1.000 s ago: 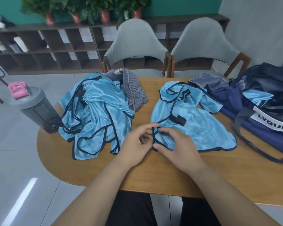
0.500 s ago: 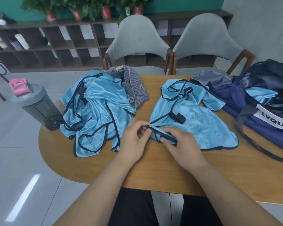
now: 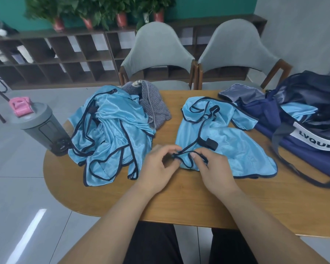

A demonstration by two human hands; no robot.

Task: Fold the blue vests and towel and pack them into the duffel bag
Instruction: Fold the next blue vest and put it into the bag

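The left hand (image 3: 158,164) and right hand (image 3: 211,168) both pinch the dark edge of a blue vest (image 3: 236,149) in the middle of the table (image 3: 179,202). Folding seems just begun. Next it needs pulling flat. The duffel bag (image 3: 312,130) sits at two o'clock.

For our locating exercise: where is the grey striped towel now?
Head view: the striped towel lies at the far edge of the table, left of centre, against the vest pile.
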